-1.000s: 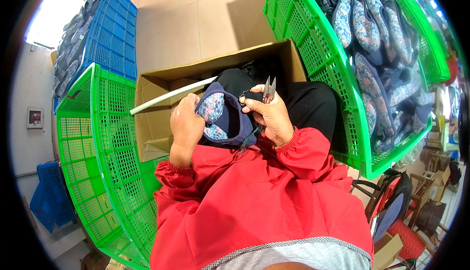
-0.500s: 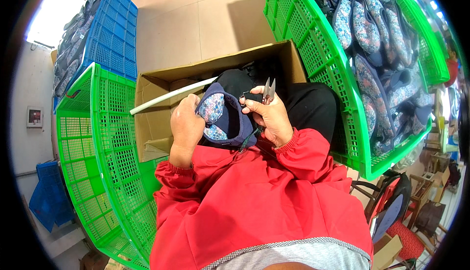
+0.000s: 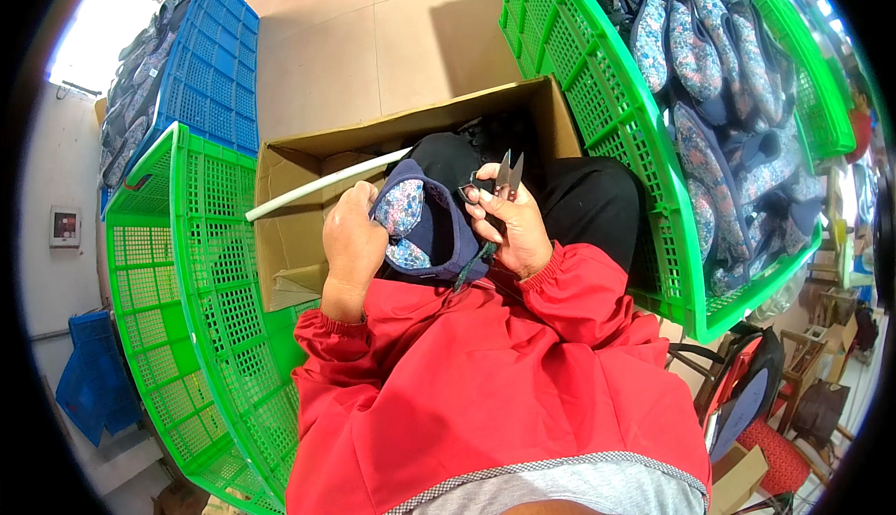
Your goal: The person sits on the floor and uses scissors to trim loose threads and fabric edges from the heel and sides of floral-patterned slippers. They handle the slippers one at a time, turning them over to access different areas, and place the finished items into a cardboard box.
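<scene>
A navy fabric shoe (image 3: 450,242) with speckled floral panels is held over my lap, its opening toward me. My left hand (image 3: 353,242) is closed on its left edge, thumb and fingers pinching the cloth. At the shoe's right side, my right hand (image 3: 519,235) grips a pair of small scissors (image 3: 510,175), blades pointing up and away from me. A small dark strip (image 3: 469,190) lies by the right thumb and fingertips; whether it belongs to the shoe is unclear. Dark threads (image 3: 483,255) hang at the shoe's lower right.
An open cardboard box (image 3: 297,249) surrounds my legs, a white tube (image 3: 322,183) across its left side. Green crates stand at left (image 3: 219,235) and right (image 3: 616,141), the right one full of similar floral shoes (image 3: 695,53). A blue crate (image 3: 219,57) is beyond at left.
The scissors have turned slightly in my right hand, with their blade tips a little farther apart. My left hand keeps its hold on the shoe, which has barely moved.
</scene>
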### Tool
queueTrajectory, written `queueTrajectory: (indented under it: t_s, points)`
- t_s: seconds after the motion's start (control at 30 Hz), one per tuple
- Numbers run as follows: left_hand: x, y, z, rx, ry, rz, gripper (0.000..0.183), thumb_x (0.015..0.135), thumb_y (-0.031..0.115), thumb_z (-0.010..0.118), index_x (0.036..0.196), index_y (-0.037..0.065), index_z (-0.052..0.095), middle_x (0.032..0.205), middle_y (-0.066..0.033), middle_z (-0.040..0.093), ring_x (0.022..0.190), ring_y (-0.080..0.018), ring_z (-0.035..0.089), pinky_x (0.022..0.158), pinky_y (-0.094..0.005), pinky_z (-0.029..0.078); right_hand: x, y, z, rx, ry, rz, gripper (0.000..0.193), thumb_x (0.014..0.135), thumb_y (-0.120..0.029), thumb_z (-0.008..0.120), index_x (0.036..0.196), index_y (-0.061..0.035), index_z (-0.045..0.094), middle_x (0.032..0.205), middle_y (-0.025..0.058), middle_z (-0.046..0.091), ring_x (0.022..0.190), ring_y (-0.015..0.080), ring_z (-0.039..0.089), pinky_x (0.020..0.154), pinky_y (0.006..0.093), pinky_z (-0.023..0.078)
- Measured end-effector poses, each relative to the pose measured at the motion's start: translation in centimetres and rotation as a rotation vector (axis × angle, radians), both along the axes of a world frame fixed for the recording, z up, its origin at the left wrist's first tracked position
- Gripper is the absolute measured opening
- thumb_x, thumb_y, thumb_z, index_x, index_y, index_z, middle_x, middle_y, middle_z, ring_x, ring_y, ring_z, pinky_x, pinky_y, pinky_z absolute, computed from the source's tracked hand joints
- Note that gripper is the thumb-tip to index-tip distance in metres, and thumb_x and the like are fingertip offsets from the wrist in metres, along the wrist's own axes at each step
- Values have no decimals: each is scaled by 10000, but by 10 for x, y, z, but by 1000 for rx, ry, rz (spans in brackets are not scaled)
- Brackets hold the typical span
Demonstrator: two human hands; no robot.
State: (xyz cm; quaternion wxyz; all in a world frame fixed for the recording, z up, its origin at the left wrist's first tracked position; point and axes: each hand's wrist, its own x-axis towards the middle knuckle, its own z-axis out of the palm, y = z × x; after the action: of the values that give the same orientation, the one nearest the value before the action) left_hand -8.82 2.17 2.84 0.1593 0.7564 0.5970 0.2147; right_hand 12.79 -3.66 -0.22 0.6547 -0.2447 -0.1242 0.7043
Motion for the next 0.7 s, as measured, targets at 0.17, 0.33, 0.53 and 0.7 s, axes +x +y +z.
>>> queueTrajectory:
  t_s: [0.17, 0.33, 0.53, 0.7]
  points:
    - [-1, 1, -2, 18, 3, -7, 215, 714, -64, 548, 902, 39, 568, 848, -176, 628, 839, -406, 603, 727, -467, 461, 2, 0, -3, 48, 28, 20, 244, 930, -25, 608, 1156, -73, 531, 879, 86, 577, 664, 127, 519, 431, 195, 336]
    - [0, 0, 0, 0, -5, 7, 196, 718, -58, 555, 891, 32, 568, 845, -186, 628, 838, -412, 601, 729, -470, 460, 3, -3, -5, 64, 80, 34, 239, 925, -41, 622, 1146, -70, 534, 882, 97, 581, 651, 123, 511, 435, 196, 336]
    - [1, 0, 1, 5, -1, 4, 196, 718, -56, 558, 893, 32, 566, 850, -187, 627, 840, -410, 601, 732, -469, 461, 4, -3, -8, 89, 103, 55, 235, 930, -61, 625, 1147, -81, 535, 905, 101, 583, 661, 124, 504, 439, 194, 336]
    - [0, 0, -1, 2, -1, 5, 198, 718, -57, 558, 894, 34, 564, 851, -183, 627, 844, -409, 600, 734, -470, 460, 2, -3, 1, 25, 170, 36, 245, 927, -82, 638, 1150, -100, 539, 906, 87, 575, 683, 124, 498, 440, 192, 335]
